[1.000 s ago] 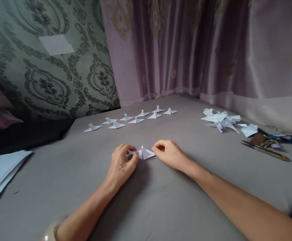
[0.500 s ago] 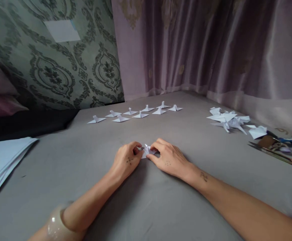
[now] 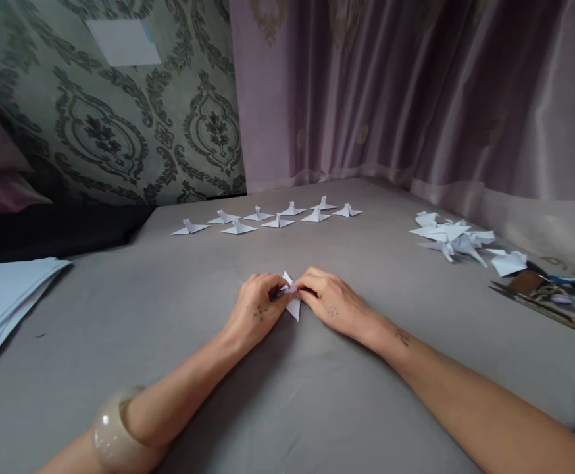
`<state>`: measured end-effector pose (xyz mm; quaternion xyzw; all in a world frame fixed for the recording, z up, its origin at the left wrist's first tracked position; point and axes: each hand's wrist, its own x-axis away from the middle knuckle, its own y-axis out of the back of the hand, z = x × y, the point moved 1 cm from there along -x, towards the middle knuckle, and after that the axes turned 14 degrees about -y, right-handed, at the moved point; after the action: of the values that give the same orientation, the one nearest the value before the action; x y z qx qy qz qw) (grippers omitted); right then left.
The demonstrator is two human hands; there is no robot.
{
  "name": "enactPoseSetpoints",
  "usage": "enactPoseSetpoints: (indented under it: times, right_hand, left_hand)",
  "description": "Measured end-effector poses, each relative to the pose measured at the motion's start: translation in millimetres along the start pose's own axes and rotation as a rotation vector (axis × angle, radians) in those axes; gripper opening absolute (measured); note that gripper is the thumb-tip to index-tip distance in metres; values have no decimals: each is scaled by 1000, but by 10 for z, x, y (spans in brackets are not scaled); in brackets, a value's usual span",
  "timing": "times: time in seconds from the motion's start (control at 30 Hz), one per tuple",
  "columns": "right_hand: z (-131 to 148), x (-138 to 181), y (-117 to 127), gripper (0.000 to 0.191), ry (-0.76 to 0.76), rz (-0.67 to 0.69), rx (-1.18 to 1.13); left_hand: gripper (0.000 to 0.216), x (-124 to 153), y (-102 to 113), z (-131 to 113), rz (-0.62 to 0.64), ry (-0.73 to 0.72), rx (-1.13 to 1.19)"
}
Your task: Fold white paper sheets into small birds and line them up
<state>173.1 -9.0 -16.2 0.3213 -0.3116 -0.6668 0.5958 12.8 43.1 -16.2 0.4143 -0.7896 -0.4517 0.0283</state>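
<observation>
A small folded white paper piece (image 3: 294, 308), with pointed ends toward and away from me, lies between my hands just above the grey surface (image 3: 347, 408). My left hand (image 3: 260, 303) pinches its left side between thumb and fingers. From the right, my right hand (image 3: 329, 299) grips the other side with thumb and forefinger. The fingers cover much of the fold's middle. Farther back stand several folded paper cranes (image 3: 238, 227) in two loose rows, wings spread flat.
At the right is a heap of folded white paper shapes (image 3: 448, 234). Scissors (image 3: 539, 306) and a brown item (image 3: 524, 283) lie beside it. A stack of white sheets (image 3: 11, 296) is at the left, near a black cloth (image 3: 65, 227). Curtains (image 3: 366, 85) hang behind.
The folded paper has turned, so its points now run toward and away from me rather than sideways. Both hands have shifted slightly, still gripping it. The view has tilted a little.
</observation>
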Motion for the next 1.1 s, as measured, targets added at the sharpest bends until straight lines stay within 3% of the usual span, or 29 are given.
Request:
enactPoseSetpoints:
  times: [0.17, 0.77, 0.93, 1.1]
  right_hand:
    - [0, 7, -39, 4, -73, -62, -58]
    - [87, 46, -34, 10, -97, -86, -124]
    - [163, 15, -1, 16, -197, -1, -241]
    - [196, -57, -6, 35, -313, 11, -280]
  left_hand:
    - [13, -27, 0, -24, 28, 21, -23]
    - [15, -30, -5, 0, 24, -10, -51]
    - [11, -31, -17, 10, 21, -98, -100]
    - [18, -18, -44, 61, 24, -183, -149]
